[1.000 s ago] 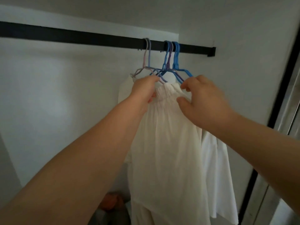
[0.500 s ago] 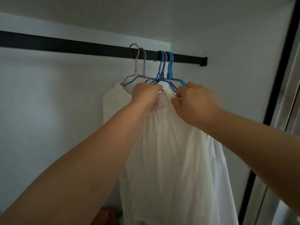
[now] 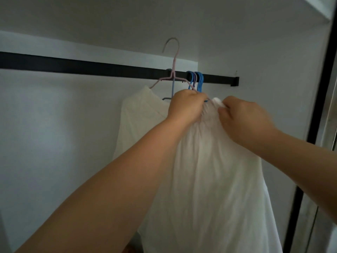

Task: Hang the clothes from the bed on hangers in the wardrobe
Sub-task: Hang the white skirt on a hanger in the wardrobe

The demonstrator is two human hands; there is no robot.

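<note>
Fingers of both hands curl tight into the gathered top of the white garment point(image 3: 209, 170), just below the black rail point(image 3: 91, 65). Left hand point(image 3: 186, 105) also seems to grip the pink hanger point(image 3: 173, 59), whose hook stands above the rail, unhooked, likely lifted free so the cloth can be threaded on. Right hand point(image 3: 242, 115) pinches the bunched edge beside it. Blue hangers point(image 3: 197, 79) hang on the rail, another pale garment point(image 3: 138, 114) below it, leftward.
</note>
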